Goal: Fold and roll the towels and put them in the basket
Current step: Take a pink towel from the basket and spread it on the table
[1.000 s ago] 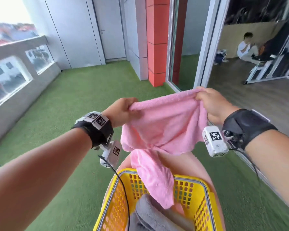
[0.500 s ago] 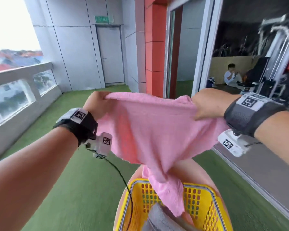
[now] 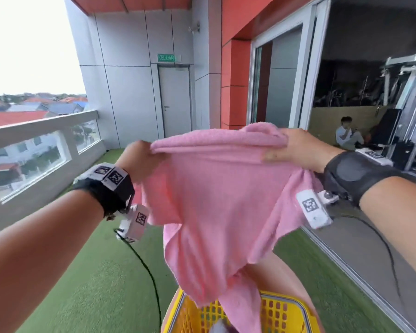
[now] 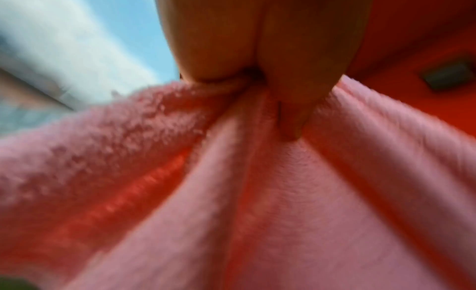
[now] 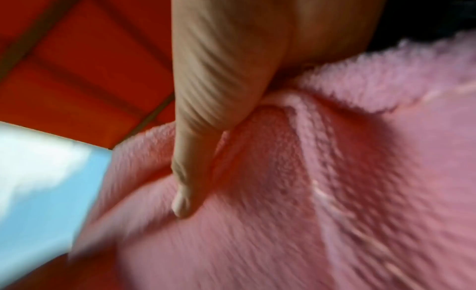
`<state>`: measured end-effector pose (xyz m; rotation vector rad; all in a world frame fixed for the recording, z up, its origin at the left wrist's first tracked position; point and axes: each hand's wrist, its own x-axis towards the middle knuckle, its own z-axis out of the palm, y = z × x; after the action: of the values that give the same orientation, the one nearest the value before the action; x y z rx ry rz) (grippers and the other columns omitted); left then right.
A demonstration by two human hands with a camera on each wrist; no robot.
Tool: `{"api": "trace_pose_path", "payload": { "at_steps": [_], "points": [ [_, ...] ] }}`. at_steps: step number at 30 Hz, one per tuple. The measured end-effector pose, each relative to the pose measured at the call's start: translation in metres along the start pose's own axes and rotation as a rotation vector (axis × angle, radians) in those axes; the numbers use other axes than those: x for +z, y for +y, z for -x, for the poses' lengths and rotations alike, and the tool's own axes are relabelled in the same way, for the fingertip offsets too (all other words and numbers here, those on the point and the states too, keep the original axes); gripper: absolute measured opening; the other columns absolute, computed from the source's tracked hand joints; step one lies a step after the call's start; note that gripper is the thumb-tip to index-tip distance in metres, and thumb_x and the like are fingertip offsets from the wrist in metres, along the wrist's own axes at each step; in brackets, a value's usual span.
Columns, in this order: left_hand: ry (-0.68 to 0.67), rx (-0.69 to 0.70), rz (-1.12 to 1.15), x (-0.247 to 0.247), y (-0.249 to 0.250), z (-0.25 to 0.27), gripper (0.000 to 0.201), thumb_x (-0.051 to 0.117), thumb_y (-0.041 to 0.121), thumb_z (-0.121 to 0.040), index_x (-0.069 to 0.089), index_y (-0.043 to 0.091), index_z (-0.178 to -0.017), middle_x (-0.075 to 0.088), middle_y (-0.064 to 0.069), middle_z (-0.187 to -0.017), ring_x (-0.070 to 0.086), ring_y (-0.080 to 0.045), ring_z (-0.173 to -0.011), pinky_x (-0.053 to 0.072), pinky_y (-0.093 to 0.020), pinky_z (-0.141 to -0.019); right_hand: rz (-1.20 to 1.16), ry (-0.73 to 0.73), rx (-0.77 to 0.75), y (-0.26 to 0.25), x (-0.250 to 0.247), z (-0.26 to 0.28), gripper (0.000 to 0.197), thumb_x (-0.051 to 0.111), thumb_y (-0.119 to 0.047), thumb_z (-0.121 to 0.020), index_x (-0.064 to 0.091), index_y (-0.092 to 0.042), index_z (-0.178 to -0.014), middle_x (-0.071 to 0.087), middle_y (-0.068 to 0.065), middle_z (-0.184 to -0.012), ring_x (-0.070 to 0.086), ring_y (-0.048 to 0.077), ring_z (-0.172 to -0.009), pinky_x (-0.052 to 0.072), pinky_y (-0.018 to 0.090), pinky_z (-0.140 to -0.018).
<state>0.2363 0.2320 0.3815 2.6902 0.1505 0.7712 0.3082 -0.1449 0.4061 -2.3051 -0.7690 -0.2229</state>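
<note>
A pink towel [image 3: 216,203] hangs spread in the air between both hands, its lower end drooping into the yellow basket [image 3: 281,313] below. My left hand [image 3: 139,159] grips the towel's upper left edge; in the left wrist view the fingers pinch bunched pink towel [image 4: 257,192]. My right hand [image 3: 296,150] grips the upper right edge, thumb pressed on the near side; the right wrist view shows that thumb on the pink towel [image 5: 309,192]. A bit of grey cloth [image 3: 217,329] shows inside the basket.
Green artificial turf [image 3: 101,280] covers the balcony floor. A low wall with glass panels [image 3: 34,155] runs along the left. A sliding door frame [image 3: 303,75] stands on the right, with a seated person [image 3: 346,135] and gym machines beyond. A pink stool surface [image 3: 274,272] lies under the basket.
Both hands have lifted the towel higher and pulled it wider apart. The view has tilted up, so less of the basket shows.
</note>
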Motion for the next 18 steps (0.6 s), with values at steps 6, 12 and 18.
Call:
{"api": "trace_pose_path", "payload": {
  "at_steps": [6,12,18],
  "points": [
    [-0.008,0.001,0.813,-0.014,0.039,0.014,0.017,0.055,0.016,-0.097,0.069,0.007,-0.100,0.075,-0.010,-0.094,0.071,-0.028,-0.087,0.058,-0.045,-0.076,0.791,-0.102,0.031,0.013,0.005,-0.016,0.019,0.051,-0.034,-0.071,0.063,-0.019,-0.072,0.061,0.001,-0.065,0.066,0.026,-0.066,0.051,0.032,-0.053],
    [-0.198,0.179,-0.482,-0.032,0.070,0.021,0.049,0.072,0.065,-0.074,0.056,0.019,-0.071,0.063,0.003,-0.067,0.062,-0.015,-0.062,0.052,-0.029,-0.058,-0.243,0.026,0.103,0.014,-0.006,-0.029,0.026,0.074,-0.014,-0.081,0.077,-0.027,-0.103,0.074,0.011,-0.107,0.068,0.030,-0.109,0.054,0.041,-0.096],
    [-0.111,0.076,-0.522,-0.049,0.044,0.005,0.038,0.048,0.041,-0.099,0.055,0.011,-0.077,0.048,0.003,-0.064,0.060,-0.023,-0.069,0.052,-0.030,-0.067,0.254,-0.162,-0.080,-0.022,-0.012,-0.021,0.044,0.090,-0.039,-0.065,0.070,-0.030,-0.103,0.074,-0.006,-0.087,0.071,0.009,-0.075,0.059,0.025,-0.068]
  ]
}}
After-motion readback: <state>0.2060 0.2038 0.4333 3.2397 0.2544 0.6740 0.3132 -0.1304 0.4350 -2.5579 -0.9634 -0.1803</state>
